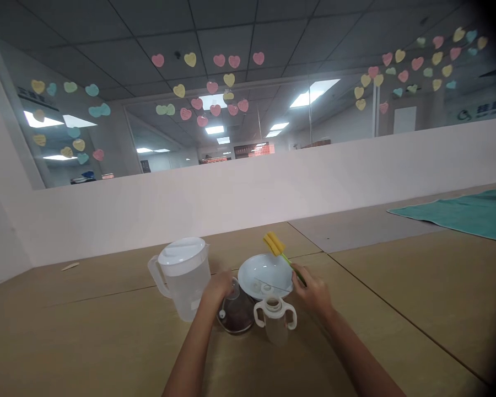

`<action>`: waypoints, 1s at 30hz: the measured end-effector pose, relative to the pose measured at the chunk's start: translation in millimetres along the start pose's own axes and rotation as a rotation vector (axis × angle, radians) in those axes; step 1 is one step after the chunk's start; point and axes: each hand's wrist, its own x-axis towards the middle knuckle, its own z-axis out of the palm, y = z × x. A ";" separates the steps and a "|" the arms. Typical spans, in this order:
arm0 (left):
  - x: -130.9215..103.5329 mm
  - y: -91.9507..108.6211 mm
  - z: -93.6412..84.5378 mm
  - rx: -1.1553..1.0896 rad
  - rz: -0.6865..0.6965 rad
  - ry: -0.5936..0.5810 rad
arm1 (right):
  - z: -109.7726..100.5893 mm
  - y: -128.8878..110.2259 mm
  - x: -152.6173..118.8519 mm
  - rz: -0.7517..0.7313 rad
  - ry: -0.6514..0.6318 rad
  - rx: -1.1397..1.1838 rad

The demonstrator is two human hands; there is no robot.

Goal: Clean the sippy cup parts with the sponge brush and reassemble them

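Yellow-headed brush: which of your hands carries it?

Your right hand. Its fingers are clamped on the green handle; the head extends up and to the left of them, over or beyond the far edge of the white bowl.

State the condition of your left fingers.

Your left hand is at a small clear cup. Its fingertips are hidden, so whether they are closed on the cup cannot be told. Just beside them is a dark brown piece with a white bead at its edge.

Locate the other items on the counter.

Left of your left fingers: the lidded pitcher, upright. Between your hands, nearer to you: the two-handled bottle, upright, neck uncovered. Left of your right fingers, inside the bowl: small clear parts.
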 end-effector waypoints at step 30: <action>19.0 32.0 33.5 -0.251 0.300 0.229 | 4.2 0.4 0.6 0.053 -0.091 -0.001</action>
